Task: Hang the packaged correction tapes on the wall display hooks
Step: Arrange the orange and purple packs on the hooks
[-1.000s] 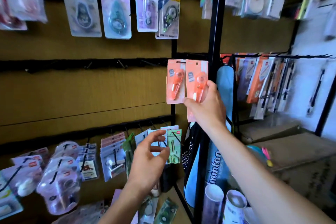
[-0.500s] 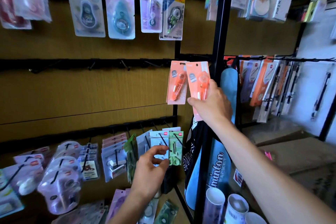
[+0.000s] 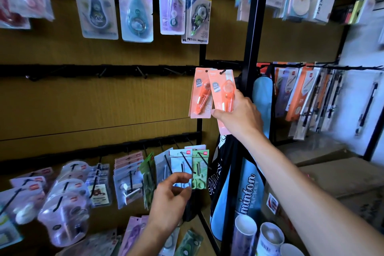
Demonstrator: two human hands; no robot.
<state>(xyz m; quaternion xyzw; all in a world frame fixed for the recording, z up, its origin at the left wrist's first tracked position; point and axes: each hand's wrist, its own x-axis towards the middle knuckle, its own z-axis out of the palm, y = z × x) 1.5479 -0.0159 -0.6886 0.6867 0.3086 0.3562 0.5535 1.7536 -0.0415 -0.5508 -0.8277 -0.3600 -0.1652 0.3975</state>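
Wooden display wall [image 3: 104, 100], right hand [image 3: 239, 116] raised gripping orange pack [image 3: 223, 97], left hand [image 3: 172, 199] loosely curled, empty

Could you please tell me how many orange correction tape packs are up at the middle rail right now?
2: one orange pack hanging from a hook, one beside it, held by the right hand. More may hide behind.

Two flat orange carded correction tape packs [image 3: 209, 93] hang side by side on the middle black hook rail [image 3: 93, 69], left of the black metal upright post [image 3: 250, 48]
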